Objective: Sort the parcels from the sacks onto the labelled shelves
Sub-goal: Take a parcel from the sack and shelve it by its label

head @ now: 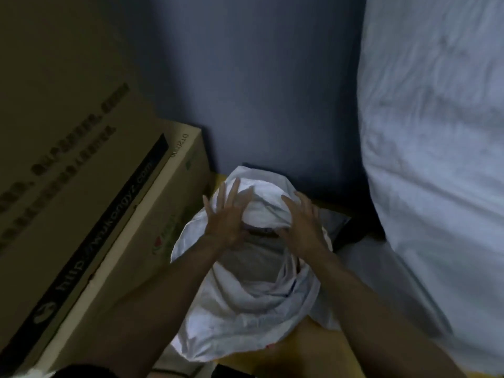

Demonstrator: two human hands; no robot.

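Observation:
A crumpled white woven sack (245, 309) lies on the yellow floor in front of me, its mouth gaping towards me. My left hand (226, 216) is spread with straight fingers against the sack's upper left folds. My right hand (302, 222) lies on the upper right of the bunched top, fingers slightly bent over the cloth. A dark object shows between the hands inside the opening; I cannot tell what it is. No shelves are in view.
Two big cardboard boxes (90, 203) stand stacked at the left, close to the sack. A large full white sack (436, 159) fills the right side. A grey-blue wall (259, 91) is behind. A grey parcel (335, 222) lies by the right hand.

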